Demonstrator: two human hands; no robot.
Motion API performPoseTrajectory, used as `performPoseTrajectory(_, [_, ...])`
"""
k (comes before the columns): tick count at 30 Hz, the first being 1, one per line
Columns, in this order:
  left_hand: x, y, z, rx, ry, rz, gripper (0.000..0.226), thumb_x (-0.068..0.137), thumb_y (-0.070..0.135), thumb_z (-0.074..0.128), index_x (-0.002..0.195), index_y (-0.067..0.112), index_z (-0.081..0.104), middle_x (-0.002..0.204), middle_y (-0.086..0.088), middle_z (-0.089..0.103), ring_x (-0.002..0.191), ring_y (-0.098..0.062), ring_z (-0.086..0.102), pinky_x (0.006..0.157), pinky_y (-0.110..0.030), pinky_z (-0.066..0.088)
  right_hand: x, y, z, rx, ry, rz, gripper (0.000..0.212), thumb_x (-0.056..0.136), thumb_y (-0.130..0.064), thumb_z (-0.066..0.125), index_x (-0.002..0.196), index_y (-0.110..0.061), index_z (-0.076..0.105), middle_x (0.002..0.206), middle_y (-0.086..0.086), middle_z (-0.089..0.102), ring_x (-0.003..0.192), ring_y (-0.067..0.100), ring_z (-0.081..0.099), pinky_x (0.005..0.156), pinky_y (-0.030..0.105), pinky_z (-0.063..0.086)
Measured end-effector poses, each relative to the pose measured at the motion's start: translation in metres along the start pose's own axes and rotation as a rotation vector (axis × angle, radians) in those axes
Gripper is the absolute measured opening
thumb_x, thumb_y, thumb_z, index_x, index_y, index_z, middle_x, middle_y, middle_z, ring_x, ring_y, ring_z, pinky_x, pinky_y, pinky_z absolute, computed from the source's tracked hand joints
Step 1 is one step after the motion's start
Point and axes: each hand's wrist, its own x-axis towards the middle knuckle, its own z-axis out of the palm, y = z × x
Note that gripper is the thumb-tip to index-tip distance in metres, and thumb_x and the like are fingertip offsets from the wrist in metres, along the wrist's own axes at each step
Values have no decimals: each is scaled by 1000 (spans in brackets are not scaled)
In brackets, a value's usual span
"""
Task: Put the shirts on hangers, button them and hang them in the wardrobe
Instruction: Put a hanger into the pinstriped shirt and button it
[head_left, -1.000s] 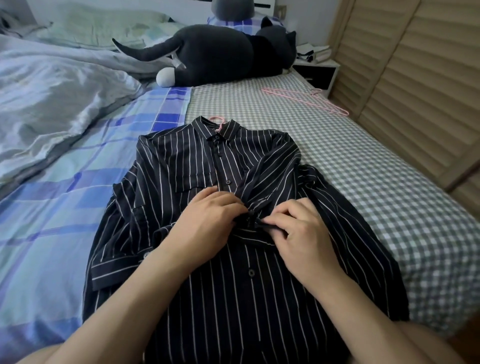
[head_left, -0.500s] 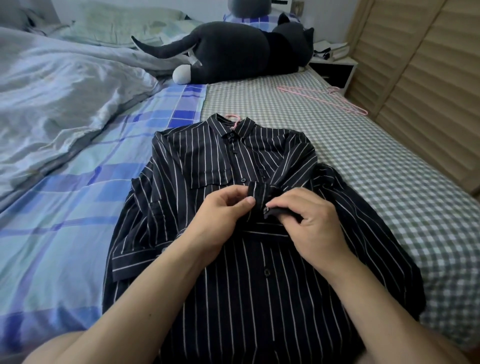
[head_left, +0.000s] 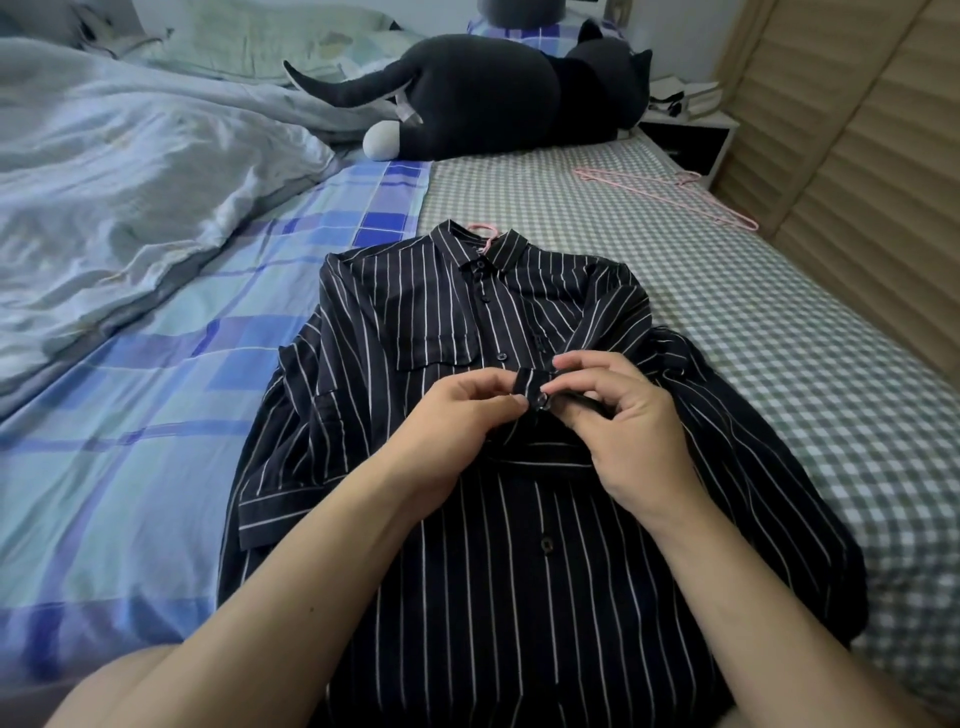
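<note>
Grip of both hands, left (head_left: 457, 415) and right (head_left: 618, 415), now lifts the pinched shirt (head_left: 519, 597) placket, exposing a button (head_left: 544, 399).

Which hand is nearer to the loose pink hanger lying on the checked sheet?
Right. The right hand pinches the shirt placket on the side where the loose pink hanger lies, far beyond it. The left hand grips the placket's other edge, farther away.

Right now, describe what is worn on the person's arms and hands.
Nothing is worn on either. The left hand and right hand are bare: no gloves, rings or watch show. Both forearms are bare too, with no sleeve, cuff or bracelet anywhere along their visible length down to the bottom edge of the picture. The nails that show look short and unpainted.
</note>
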Motion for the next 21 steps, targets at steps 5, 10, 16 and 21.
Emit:
performPoseTrajectory(5, [-1, 2, 2, 150, -1, 22, 37, 97, 2, 61, 74, 28, 75, 72, 8, 66, 68, -3, 61, 68, -15, 48, 0, 0, -1, 3, -4, -6, 17, 83, -1, 78, 88, -17, 79, 104, -6, 74, 99, 10, 69, 89, 19, 51])
performPoseTrajectory(10, [1, 1, -2, 353, 33, 82, 21, 94, 9, 61, 85, 23, 74, 71, -3, 56, 68, -18, 50, 69, -35, 42, -2, -6, -3, 1, -58, 60, 15, 85, -1, 76, 88, -16, 78, 88, -9, 75, 88, 4, 70, 81, 13, 50])
performPoseTrajectory(16, [0, -2, 4, 455, 114, 193, 14, 96, 19, 67, 83, 23, 70, 63, 11, 56, 60, -6, 49, 60, -23, 41, -2, -5, -2, -55, -21, 138, 21, 86, -8, 78, 83, -27, 68, 84, -2, 71, 81, 17, 68, 77, 27, 57])
performPoseTrajectory(21, [2, -6, 0, 265, 62, 192, 4, 92, 9, 73, 89, 11, 72, 72, 6, 61, 67, -7, 52, 65, -20, 45, -3, -8, -4, -24, -54, 163, 22, 85, -7, 79, 90, -24, 66, 85, -4, 70, 81, 10, 69, 77, 20, 55])
